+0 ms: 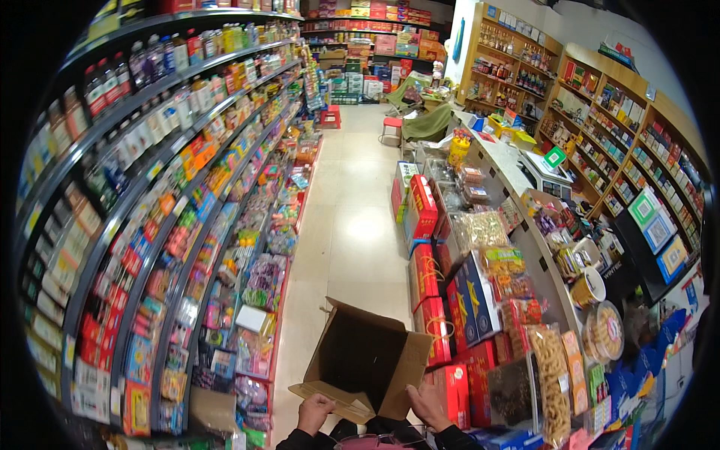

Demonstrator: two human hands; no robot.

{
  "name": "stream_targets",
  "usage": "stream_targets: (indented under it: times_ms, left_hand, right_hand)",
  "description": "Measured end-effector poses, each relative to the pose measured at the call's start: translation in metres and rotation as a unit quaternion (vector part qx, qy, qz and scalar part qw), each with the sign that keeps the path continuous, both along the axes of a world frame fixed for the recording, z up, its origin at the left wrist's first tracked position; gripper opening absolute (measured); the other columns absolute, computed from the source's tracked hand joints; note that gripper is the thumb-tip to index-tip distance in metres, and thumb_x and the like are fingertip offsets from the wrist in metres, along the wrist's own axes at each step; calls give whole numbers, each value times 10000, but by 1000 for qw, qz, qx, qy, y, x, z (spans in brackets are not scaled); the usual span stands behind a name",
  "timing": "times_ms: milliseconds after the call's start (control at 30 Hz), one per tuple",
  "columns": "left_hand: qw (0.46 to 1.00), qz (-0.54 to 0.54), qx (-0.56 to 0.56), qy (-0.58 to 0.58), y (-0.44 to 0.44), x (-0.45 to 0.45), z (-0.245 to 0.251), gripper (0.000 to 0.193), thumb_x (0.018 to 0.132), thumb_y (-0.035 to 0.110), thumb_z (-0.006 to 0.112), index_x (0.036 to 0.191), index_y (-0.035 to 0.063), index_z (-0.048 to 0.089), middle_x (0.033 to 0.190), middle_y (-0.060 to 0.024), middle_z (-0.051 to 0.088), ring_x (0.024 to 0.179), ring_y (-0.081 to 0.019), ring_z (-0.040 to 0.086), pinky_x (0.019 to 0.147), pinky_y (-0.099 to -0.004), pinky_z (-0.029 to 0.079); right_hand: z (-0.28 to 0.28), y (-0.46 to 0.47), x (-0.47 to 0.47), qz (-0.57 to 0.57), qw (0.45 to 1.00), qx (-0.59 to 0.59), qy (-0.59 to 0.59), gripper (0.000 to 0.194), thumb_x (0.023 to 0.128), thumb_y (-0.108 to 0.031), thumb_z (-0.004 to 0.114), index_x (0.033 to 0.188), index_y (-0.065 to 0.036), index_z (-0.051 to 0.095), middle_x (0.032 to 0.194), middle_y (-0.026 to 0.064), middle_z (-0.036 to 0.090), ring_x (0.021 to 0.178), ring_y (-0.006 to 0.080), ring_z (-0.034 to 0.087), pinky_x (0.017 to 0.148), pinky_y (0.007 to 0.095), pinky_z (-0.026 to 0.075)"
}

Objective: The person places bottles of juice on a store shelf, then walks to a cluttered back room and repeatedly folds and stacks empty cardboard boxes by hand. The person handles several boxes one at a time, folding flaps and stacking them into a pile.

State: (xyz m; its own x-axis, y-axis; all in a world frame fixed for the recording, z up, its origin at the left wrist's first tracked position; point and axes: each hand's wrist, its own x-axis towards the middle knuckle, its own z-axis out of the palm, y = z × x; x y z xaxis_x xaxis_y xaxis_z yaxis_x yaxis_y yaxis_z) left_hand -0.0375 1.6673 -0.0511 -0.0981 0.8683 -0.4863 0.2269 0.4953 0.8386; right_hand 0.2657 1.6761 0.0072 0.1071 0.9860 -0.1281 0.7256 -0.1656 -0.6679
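Observation:
An open cardboard box (360,354) is held in front of me at the bottom centre, its flaps spread and its dark inside facing up. My left hand (316,412) has its fingers closed on the box's near left flap. On the right, my right hand (426,404) grips the edge of the right flap, thumb uppermost. No goods can be made out inside the box, though its interior is in deep shadow.
Shelves (191,67) of bottles and packaged snacks line the left side. Red gift boxes (432,326) and bagged snacks flank the right, below a counter (500,157) with a scale (544,171). Farther along the tiled aisle (360,219) are red stools (331,117).

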Motion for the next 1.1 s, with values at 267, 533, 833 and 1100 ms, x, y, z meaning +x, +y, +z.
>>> stream_targets:
  times_ms: [267,533,833,1100]
  left_hand:
    - [959,124,-8,-253,296,28,14,265,798,-46,607,1050,36,613,931,-62,635,804,-152,626,701,-277,527]
    - [892,212,94,-389,563,24,63,435,767,-119,537,1181,13,560,1124,-135,599,1037,-261,607,917,-389,509]
    - [822,244,137,-497,882,21,27,601,802,-83,526,1361,133,482,1379,-112,495,1252,-311,492,1052,-487,399]
    - [809,164,33,-563,1190,66,37,655,880,-35,479,1468,222,352,1412,-127,470,1270,-322,483,1051,-490,396]
  right_hand:
    - [-2,300,43,-69,974,40,214,377,867,-285,468,795,66,587,656,245,571,598,327,590,563,424,425]
    - [18,603,59,-66,877,18,476,241,886,-176,523,852,37,630,780,8,597,728,100,525,652,287,416]
    - [47,942,40,-7,821,39,569,339,905,-212,558,1107,56,607,1030,78,655,948,166,602,881,305,450]
    - [76,1215,90,-80,829,64,550,432,850,-241,570,1187,28,556,1075,83,636,976,193,620,869,328,480]
